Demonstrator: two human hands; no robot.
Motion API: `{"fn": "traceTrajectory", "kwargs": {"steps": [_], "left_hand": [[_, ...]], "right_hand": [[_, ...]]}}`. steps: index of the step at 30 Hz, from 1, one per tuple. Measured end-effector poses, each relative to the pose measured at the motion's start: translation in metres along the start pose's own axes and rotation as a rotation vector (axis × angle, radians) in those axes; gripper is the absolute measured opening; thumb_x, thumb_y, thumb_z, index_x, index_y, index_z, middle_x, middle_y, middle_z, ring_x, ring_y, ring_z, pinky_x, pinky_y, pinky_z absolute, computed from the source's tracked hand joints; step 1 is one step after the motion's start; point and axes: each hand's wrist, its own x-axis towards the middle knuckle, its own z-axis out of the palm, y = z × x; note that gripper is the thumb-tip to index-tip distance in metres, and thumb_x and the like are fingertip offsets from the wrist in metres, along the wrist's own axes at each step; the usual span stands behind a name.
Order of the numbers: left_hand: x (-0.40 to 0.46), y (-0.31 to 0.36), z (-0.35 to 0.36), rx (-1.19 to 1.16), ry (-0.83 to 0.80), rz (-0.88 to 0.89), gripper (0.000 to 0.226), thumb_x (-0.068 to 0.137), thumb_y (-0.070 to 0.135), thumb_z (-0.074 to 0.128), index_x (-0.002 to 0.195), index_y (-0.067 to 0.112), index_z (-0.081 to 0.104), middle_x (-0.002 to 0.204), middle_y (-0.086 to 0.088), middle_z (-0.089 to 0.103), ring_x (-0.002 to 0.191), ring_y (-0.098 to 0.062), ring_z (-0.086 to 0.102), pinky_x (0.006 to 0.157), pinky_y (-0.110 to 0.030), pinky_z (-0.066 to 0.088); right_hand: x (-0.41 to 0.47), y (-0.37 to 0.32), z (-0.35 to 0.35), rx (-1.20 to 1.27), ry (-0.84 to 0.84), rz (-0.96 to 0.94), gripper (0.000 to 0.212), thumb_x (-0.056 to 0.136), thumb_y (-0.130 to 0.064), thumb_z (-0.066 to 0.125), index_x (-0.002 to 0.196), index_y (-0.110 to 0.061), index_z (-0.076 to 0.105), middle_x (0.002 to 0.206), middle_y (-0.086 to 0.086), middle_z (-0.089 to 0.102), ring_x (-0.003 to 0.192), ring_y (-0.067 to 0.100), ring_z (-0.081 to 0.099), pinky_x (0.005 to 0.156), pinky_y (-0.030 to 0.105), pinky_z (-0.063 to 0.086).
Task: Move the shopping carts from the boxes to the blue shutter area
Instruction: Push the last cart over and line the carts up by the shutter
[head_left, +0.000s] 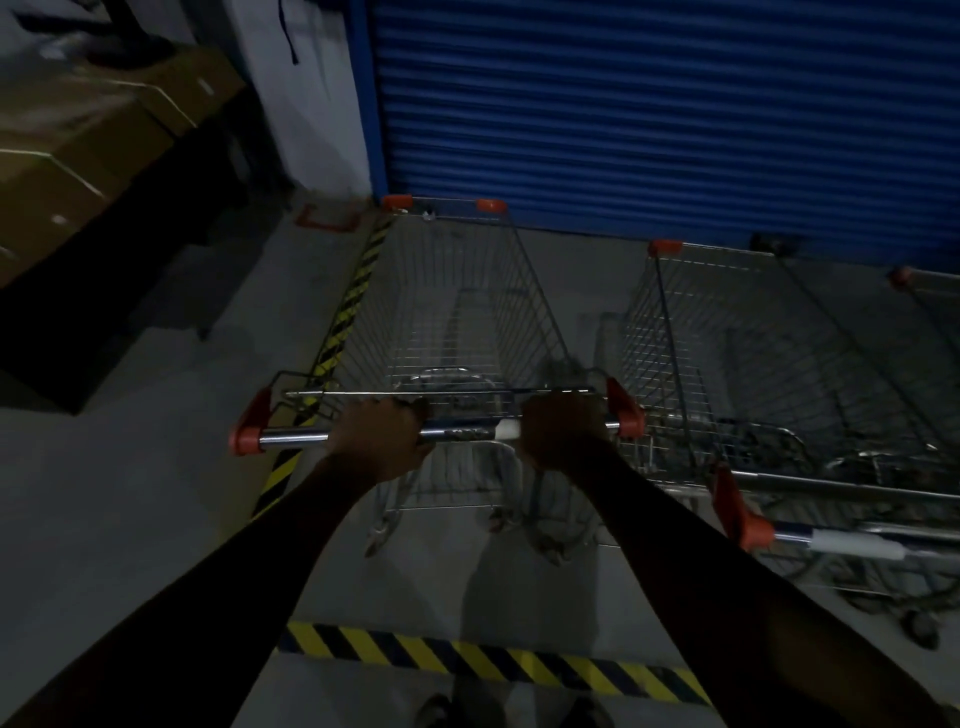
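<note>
A wire shopping cart (457, 312) with orange corner caps stands straight ahead, its front close to the blue shutter (649, 114). Both of my hands grip its chrome handle bar (291, 439): my left hand (382, 434) left of centre, my right hand (563, 431) toward the right end. A second shopping cart (769, 364) is parked just to the right, also facing the shutter. The orange corner of a third cart (904, 278) shows at the far right edge.
Cardboard boxes (88, 140) are stacked at the left on a dark stand. Yellow-black hazard tape (343, 322) runs along the floor left of the cart, and another tape strip (493, 662) crosses in front of my feet. A white wall corner (311, 104) meets the shutter frame.
</note>
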Motion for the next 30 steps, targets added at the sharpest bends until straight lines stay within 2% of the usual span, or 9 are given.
{"fn": "traceTrajectory", "kwargs": {"steps": [1, 4, 6, 9, 13, 20, 24, 30], "left_hand": [[0.001, 0.003, 0.0, 0.009, 0.001, 0.003, 0.042, 0.086, 0.058, 0.05, 0.113, 0.026, 0.055, 0.105, -0.004, 0.07, 0.095, -0.031, 0.067, 0.074, -0.038, 0.05], [0.001, 0.015, -0.004, 0.033, 0.009, 0.013, 0.043, 0.086, 0.06, 0.048, 0.113, 0.027, 0.055, 0.105, -0.003, 0.07, 0.094, -0.031, 0.067, 0.076, -0.039, 0.05], [-0.002, 0.024, -0.008, 0.064, 0.024, -0.004, 0.043, 0.087, 0.059, 0.049, 0.117, 0.028, 0.055, 0.107, -0.002, 0.069, 0.097, -0.03, 0.066, 0.078, -0.039, 0.048], [-0.008, 0.038, -0.009, 0.073, 0.044, -0.014, 0.046, 0.088, 0.059, 0.047, 0.119, 0.026, 0.055, 0.108, -0.005, 0.069, 0.096, -0.033, 0.066, 0.077, -0.039, 0.048], [-0.01, 0.046, -0.007, 0.052, 0.025, 0.003, 0.047, 0.089, 0.059, 0.047, 0.119, 0.023, 0.054, 0.107, -0.006, 0.069, 0.095, -0.031, 0.066, 0.077, -0.04, 0.049], [-0.021, 0.044, -0.012, 0.082, 0.022, 0.019, 0.045, 0.089, 0.057, 0.049, 0.118, 0.023, 0.054, 0.108, -0.006, 0.068, 0.097, -0.031, 0.066, 0.077, -0.038, 0.05], [-0.028, 0.045, -0.013, 0.065, 0.017, 0.012, 0.046, 0.087, 0.056, 0.051, 0.119, 0.023, 0.055, 0.107, -0.009, 0.068, 0.096, -0.033, 0.067, 0.078, -0.039, 0.052], [-0.039, 0.05, -0.016, 0.063, 0.02, 0.006, 0.042, 0.087, 0.053, 0.051, 0.118, 0.025, 0.055, 0.107, -0.006, 0.069, 0.096, -0.032, 0.067, 0.077, -0.039, 0.052]], "right_hand": [[0.0, 0.0, -0.002, 0.012, -0.047, 0.027, 0.039, 0.075, -0.054, 0.065, 0.087, -0.017, 0.068, 0.086, 0.006, 0.07, 0.08, 0.03, 0.067, 0.073, 0.041, 0.05], [-0.004, 0.009, 0.005, 0.063, -0.013, 0.025, 0.046, 0.077, -0.058, 0.061, 0.095, -0.017, 0.067, 0.092, 0.008, 0.07, 0.087, 0.032, 0.067, 0.079, 0.046, 0.05], [-0.009, 0.016, 0.01, 0.069, 0.004, 0.043, 0.047, 0.071, -0.057, 0.065, 0.094, -0.016, 0.067, 0.089, 0.011, 0.07, 0.084, 0.034, 0.067, 0.079, 0.045, 0.05], [-0.021, 0.02, 0.011, 0.005, -0.052, 0.096, 0.044, 0.07, -0.058, 0.06, 0.092, -0.021, 0.069, 0.085, 0.007, 0.07, 0.08, 0.031, 0.066, 0.077, 0.041, 0.046], [-0.032, 0.025, 0.011, 0.157, -0.07, 0.118, 0.033, 0.081, -0.043, 0.06, 0.103, -0.02, 0.066, 0.097, 0.009, 0.067, 0.089, 0.031, 0.063, 0.074, 0.037, 0.043], [-0.054, 0.014, 0.007, 0.046, 0.018, 0.166, 0.038, 0.062, -0.053, 0.074, 0.072, -0.018, 0.067, 0.067, 0.009, 0.066, 0.062, 0.032, 0.065, 0.063, 0.038, 0.049], [-0.066, 0.01, 0.005, 0.064, 0.061, 0.097, 0.048, 0.08, -0.064, 0.054, 0.095, -0.02, 0.068, 0.092, 0.007, 0.07, 0.087, 0.033, 0.067, 0.079, 0.04, 0.048], [-0.078, 0.011, 0.006, 0.092, 0.043, 0.08, 0.046, 0.082, -0.059, 0.052, 0.099, -0.02, 0.066, 0.096, 0.007, 0.07, 0.087, 0.033, 0.066, 0.076, 0.038, 0.048]]}}
